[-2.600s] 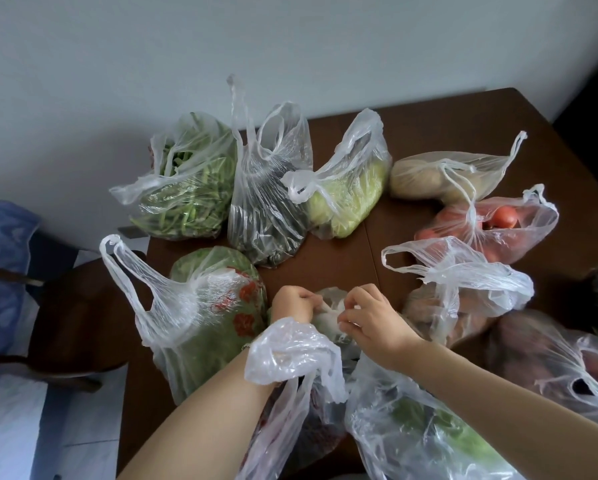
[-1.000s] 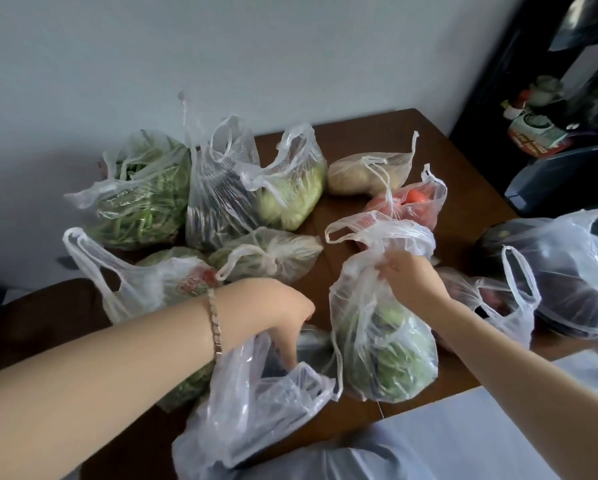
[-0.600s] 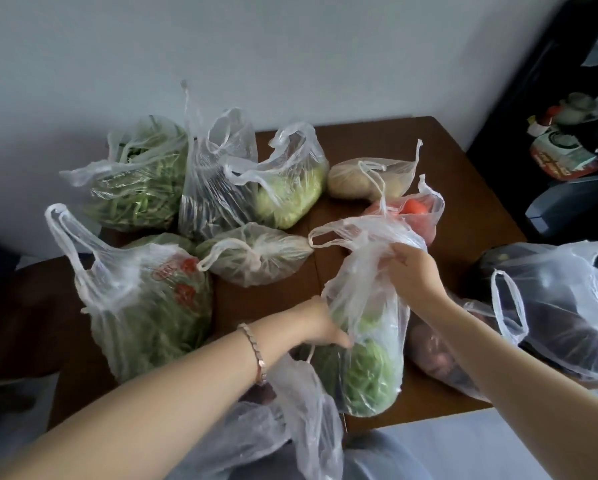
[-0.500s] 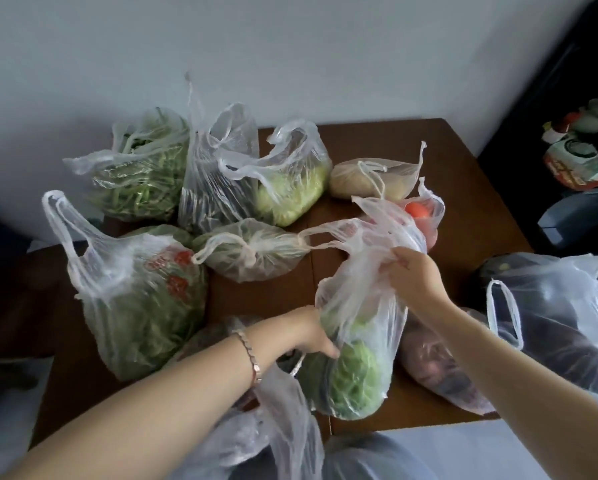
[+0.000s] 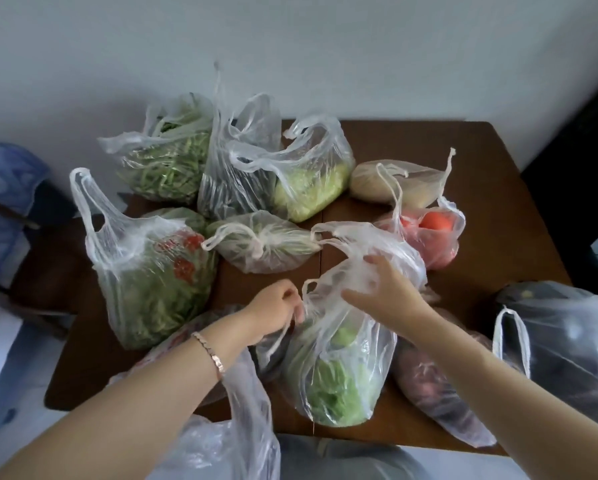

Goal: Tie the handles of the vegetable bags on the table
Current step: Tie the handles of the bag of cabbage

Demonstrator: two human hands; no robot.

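A clear plastic bag of green leafy vegetables [image 5: 339,382] stands near the front edge of the brown table [image 5: 481,216]. My left hand [image 5: 276,311] pinches its left handle at the bag's mouth. My right hand [image 5: 384,292] hovers with spread fingers over the bag's other handle [image 5: 346,237] and touches the plastic. A small tied bag of greens [image 5: 266,242] lies in the middle of the table. Behind it stand untied bags of green beans [image 5: 166,161], dark greens [image 5: 235,174] and pale cabbage [image 5: 308,181].
A large bag of greens with red print [image 5: 152,282] stands at the left. Bags of potatoes [image 5: 394,183] and tomatoes [image 5: 432,233] lie at the right, a reddish bag [image 5: 439,393] and a dark bag [image 5: 567,341] at the front right. A loose bag [image 5: 228,441] hangs off the front edge.
My right hand let go of the bag's top and opened over it. My left hand moved up from the bag's side to pinch the left handle. The bag settled on the table.
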